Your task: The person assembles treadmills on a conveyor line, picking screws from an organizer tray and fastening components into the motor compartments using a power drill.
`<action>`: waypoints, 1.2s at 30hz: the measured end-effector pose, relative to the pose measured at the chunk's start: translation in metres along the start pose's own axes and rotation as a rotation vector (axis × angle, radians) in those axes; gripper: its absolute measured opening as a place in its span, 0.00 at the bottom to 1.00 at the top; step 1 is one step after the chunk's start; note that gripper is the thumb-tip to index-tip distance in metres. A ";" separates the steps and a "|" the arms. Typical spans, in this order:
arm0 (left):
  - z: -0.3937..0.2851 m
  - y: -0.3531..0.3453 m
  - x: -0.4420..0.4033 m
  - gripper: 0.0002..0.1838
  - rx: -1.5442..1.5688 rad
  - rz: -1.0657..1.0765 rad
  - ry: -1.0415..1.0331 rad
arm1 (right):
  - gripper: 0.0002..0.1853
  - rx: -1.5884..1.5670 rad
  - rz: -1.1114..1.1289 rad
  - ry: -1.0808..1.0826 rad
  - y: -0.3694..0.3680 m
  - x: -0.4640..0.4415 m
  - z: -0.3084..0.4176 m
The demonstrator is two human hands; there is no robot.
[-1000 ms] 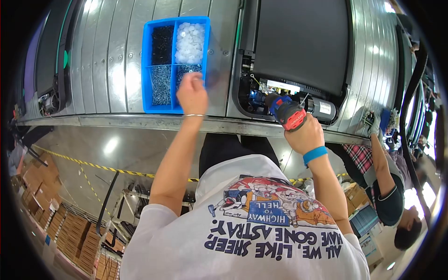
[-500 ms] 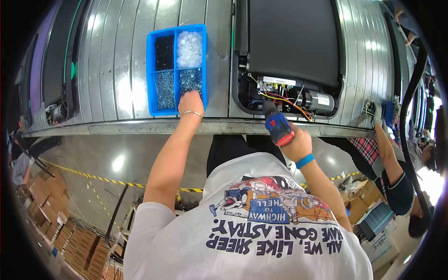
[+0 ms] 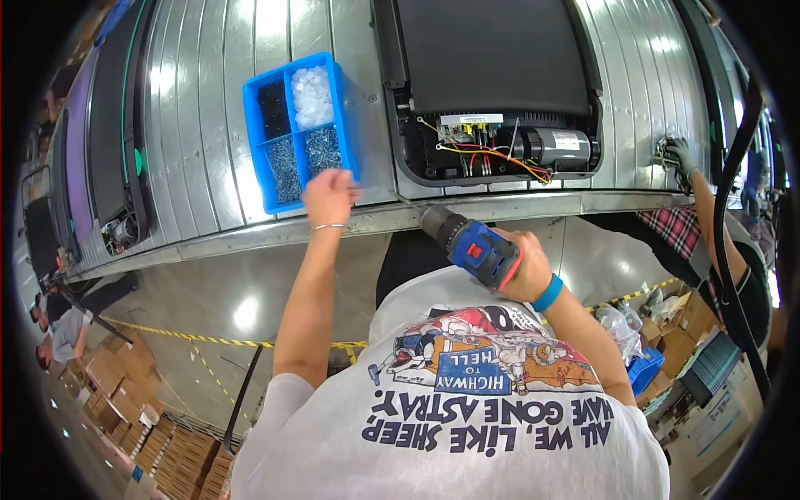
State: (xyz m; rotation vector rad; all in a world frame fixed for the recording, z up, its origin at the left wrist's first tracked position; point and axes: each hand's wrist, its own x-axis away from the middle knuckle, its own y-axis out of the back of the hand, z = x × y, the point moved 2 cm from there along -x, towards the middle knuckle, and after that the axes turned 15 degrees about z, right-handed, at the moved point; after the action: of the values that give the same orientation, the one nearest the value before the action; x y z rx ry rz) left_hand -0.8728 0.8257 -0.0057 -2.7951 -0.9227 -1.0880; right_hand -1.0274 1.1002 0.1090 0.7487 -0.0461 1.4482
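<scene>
1. Drill (image 3: 473, 247) writing cannot be made out, but your shirt (image 3: 454, 392) can be read, upside down in this view: "HIGHWAY TO HELL" and "ALL WE, LIKE SHEEP, HAVE GONE ASTRAY." The white label on the motor (image 3: 567, 143) is too small to read.

2. You have one drill, in front of you at the near edge of the metal bench (image 3: 367, 108), its bit angled up and to the left over that edge.

3. Your right hand (image 3: 527, 265), with one blue band (image 3: 547, 293) at the wrist, is wrapped around the drill's handle.

4. Your left hand (image 3: 328, 198), with one thin bracelet (image 3: 332, 226), is at the near right corner of the blue box (image 3: 338, 100). Its fingers are bent and blurred; you cannot tell whether they pinch anything or touch the box.

5. The box has four compartments: black screws (image 3: 272, 108) far left, white plastic pieces (image 3: 312, 96) far right, and silver screws in both near ones, too many to count. Your left hand covers part of the near right corner.

6. To the right of the box lies one black machine (image 3: 492, 58), its near end open on the motor and on loose red and yellow wires (image 3: 500, 152).

7. Farther right, a co-worker's gloved hand (image 3: 685, 157) is on the bench; a hanging black cable (image 3: 733, 208) partly blocks your view of that person.
</scene>
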 end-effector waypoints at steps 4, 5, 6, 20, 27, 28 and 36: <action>-0.005 -0.041 0.007 0.10 0.783 0.382 0.120 | 0.22 0.073 -0.018 0.041 0.006 0.005 0.015; -0.005 -0.045 0.004 0.08 0.836 0.421 0.123 | 0.21 0.080 -0.048 0.056 0.008 0.005 0.018; -0.007 -0.048 0.004 0.07 0.892 0.463 0.129 | 0.20 0.088 -0.077 0.067 0.009 0.006 0.021; -0.016 -0.059 -0.003 0.06 0.896 0.639 0.123 | 0.19 0.043 -0.109 -0.038 0.011 0.012 0.012; -0.031 -0.083 -0.006 0.11 0.784 0.612 0.245 | 0.16 -0.002 -0.092 -0.156 0.024 0.020 0.011; -0.036 -0.085 -0.009 0.12 0.755 0.583 0.231 | 0.16 -0.001 -0.125 -0.146 0.023 0.021 0.009; -0.056 -0.098 -0.071 0.19 -0.701 0.121 -0.355 | 0.16 0.000 -0.251 -0.195 0.014 0.011 -0.006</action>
State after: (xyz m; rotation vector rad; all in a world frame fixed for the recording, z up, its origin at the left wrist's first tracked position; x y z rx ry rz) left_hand -1.0006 0.8584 -0.0267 -3.6427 -0.4070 -1.0765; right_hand -1.0410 1.1121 0.1157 0.8622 -0.0978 1.1345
